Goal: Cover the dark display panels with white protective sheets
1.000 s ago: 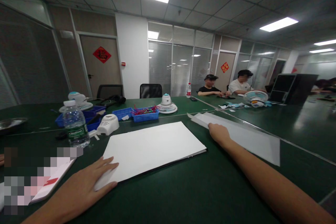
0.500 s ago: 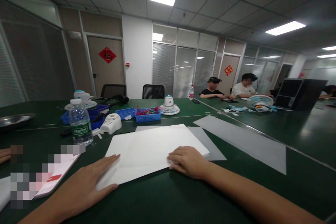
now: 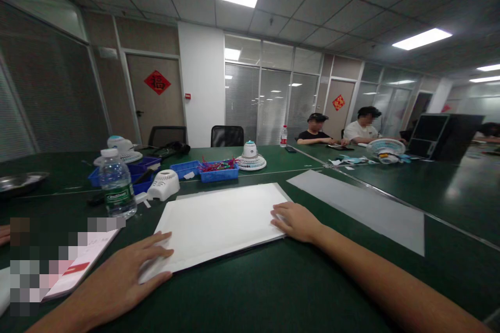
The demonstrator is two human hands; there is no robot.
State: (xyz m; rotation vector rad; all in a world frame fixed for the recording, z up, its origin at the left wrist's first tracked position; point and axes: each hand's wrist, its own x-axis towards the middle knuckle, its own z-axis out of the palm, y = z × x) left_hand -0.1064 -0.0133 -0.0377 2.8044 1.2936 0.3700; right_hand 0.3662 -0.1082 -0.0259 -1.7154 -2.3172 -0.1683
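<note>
A stack of white paper (image 3: pixel 219 226) lies flat on the dark green table (image 3: pixel 234 296) in front of me. My left hand (image 3: pixel 136 268) rests at the stack's left edge, thumb and fingers spread apart. On the right end of the stack lies my right hand (image 3: pixel 292 221), its fingers bent slightly over the edge and lying on the sheets. Neither hand lifts the paper. To the right, a separate translucent grey sheet (image 3: pixel 363 208) lies flat on the table.
A water bottle (image 3: pixel 117 187), a white plastic housing (image 3: pixel 164 184) and blue trays (image 3: pixel 219 173) stand behind the paper. A pink-white booklet (image 3: pixel 78 265) lies at the left. A small fan (image 3: pixel 250 158) stands farther back. Two people sit at the far right.
My right hand has moved right, from the paper's front edge to its right end. The grey sheet that stuck out beneath the white paper is now mostly covered. My left hand has barely moved.
</note>
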